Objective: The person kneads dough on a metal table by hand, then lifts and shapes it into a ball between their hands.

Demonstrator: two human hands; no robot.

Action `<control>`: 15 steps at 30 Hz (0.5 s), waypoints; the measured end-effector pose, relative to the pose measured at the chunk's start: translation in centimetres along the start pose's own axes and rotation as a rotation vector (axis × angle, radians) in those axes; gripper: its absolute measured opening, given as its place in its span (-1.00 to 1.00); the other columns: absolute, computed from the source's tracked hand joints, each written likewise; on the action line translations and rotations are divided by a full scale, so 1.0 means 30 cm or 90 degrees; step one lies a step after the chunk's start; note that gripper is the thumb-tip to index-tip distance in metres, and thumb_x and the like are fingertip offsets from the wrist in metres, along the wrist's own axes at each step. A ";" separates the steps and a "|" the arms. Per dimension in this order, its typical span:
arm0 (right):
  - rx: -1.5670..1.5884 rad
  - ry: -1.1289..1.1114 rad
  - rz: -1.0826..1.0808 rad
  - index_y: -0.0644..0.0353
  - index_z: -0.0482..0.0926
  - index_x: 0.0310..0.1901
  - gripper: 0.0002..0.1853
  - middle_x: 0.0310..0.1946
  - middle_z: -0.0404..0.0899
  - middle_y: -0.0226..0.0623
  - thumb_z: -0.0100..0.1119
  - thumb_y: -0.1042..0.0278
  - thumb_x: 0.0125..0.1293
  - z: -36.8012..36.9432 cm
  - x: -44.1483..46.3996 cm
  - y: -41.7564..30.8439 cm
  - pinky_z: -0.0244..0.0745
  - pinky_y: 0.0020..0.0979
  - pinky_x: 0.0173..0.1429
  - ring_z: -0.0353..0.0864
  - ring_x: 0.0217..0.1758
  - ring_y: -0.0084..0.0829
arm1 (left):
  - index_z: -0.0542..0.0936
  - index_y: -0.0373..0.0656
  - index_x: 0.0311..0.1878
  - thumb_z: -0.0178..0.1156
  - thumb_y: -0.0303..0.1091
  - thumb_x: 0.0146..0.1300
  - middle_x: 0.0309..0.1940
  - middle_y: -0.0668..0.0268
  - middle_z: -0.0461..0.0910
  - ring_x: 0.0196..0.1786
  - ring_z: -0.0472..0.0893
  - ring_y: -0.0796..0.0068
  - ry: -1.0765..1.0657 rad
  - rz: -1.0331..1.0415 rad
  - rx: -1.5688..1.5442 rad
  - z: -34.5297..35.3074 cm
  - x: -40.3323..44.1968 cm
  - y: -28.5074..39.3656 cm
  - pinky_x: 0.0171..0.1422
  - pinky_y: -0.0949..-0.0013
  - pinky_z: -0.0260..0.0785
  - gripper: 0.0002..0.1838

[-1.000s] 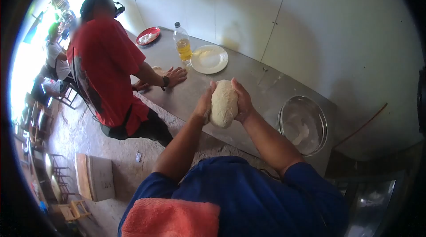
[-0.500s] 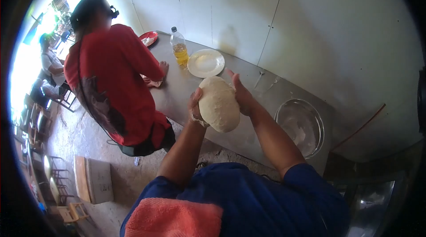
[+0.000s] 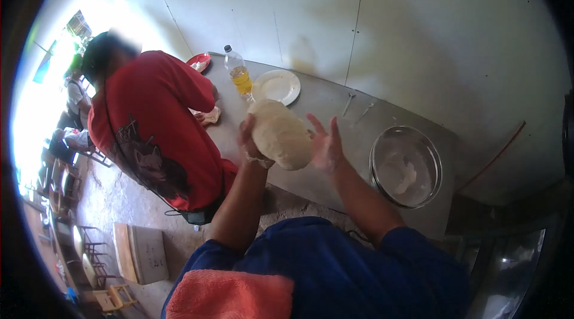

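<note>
A large, smooth oval ball of dough (image 3: 280, 135) is held up over the metal table (image 3: 299, 190), tilted with its upper end to the left. My left hand (image 3: 248, 139) grips it along its left side, and bits of dough cling to the wrist. Just off the dough's right side, my right hand (image 3: 326, 144) is open with fingers spread, palm towards the dough. Whether the fingertips still touch it is hard to see. Behind the dough lies a white plate (image 3: 287, 89), partly hidden by it.
A bottle of yellow oil (image 3: 240, 78) and a red plate with something white (image 3: 198, 63) stand at the back left. Two utensils (image 3: 349, 104) lie near a floury metal bowl (image 3: 412, 190). Close on my left, a person in red (image 3: 155, 116) bends over the table, working other dough.
My right hand has moved away from the dough and spread its fingers. The dough has shifted left and tilted over. The person in red has bent lower.
</note>
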State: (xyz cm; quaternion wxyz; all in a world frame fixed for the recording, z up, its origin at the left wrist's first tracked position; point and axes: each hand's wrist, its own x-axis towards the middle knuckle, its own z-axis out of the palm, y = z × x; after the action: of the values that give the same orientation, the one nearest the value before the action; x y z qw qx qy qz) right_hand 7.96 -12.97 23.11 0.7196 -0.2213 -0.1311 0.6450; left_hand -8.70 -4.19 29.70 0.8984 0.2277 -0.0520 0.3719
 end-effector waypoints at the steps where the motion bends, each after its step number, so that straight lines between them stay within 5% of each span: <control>1: 0.033 -0.087 -0.015 0.01 0.19 0.49 -0.09 0.43 0.28 -0.08 -0.15 -0.56 0.34 0.041 -0.014 0.040 0.24 0.06 0.49 0.27 0.51 -0.10 | 0.38 -0.32 0.31 0.15 0.04 0.34 0.13 -0.03 0.57 0.11 0.64 0.05 0.060 -0.027 0.128 -0.033 -0.003 -0.019 0.21 0.01 0.53 -0.32; 3: 0.022 -0.099 0.012 0.08 0.25 0.44 -0.14 0.32 0.40 -0.07 -0.04 -0.44 0.34 0.053 0.002 0.044 0.43 0.01 0.34 0.42 0.38 -0.11 | 0.39 -0.32 0.32 0.13 0.04 0.37 0.13 -0.01 0.57 0.11 0.65 0.09 0.121 -0.056 0.262 -0.052 -0.019 -0.021 0.23 0.05 0.52 -0.34; 5: 0.010 -0.113 0.031 0.15 0.30 0.39 -0.20 0.22 0.51 -0.07 0.08 -0.33 0.35 0.055 0.007 0.043 0.61 -0.03 0.20 0.58 0.25 -0.12 | 0.37 -0.32 0.35 0.14 0.14 0.39 0.17 0.03 0.56 0.12 0.64 0.13 0.206 -0.233 0.612 -0.027 -0.023 0.027 0.24 0.13 0.51 -0.27; 9: 0.067 -0.183 0.048 0.19 0.37 0.30 -0.39 0.12 0.57 -0.04 0.19 -0.04 0.37 0.030 -0.015 0.072 0.67 -0.09 0.12 0.68 0.08 -0.11 | 0.36 -0.33 0.37 0.15 0.29 0.34 0.21 0.01 0.53 0.19 0.60 0.13 0.187 -0.308 0.448 -0.213 -0.103 0.123 0.30 0.13 0.46 -0.14; 11: 0.105 -0.190 0.088 0.18 0.39 0.27 -0.44 0.10 0.57 -0.04 0.21 0.03 0.37 0.011 0.009 0.100 0.67 -0.08 0.12 0.68 0.08 -0.11 | 0.17 -0.30 0.51 0.16 0.35 0.30 0.25 -0.02 0.50 0.27 0.54 0.10 0.258 -0.373 0.239 -0.193 -0.123 0.172 0.41 0.12 0.35 0.00; 15: -0.061 -0.045 0.025 0.15 0.47 0.15 -0.55 -0.02 0.58 -0.17 0.36 0.23 0.28 -0.071 0.056 0.208 0.69 -0.09 0.04 0.68 -0.02 -0.20 | -0.13 -0.21 0.60 0.05 0.45 0.30 0.31 -0.07 0.44 0.33 0.49 0.02 0.389 -0.408 0.393 -0.474 -0.128 0.133 0.49 0.01 0.22 0.13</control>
State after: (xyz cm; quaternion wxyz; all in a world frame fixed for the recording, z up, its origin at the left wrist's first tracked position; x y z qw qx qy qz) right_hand 3.75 -11.18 18.06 0.6905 -0.2355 -0.1828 0.6590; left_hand -15.30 2.19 17.51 0.8324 0.3670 0.3955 0.1266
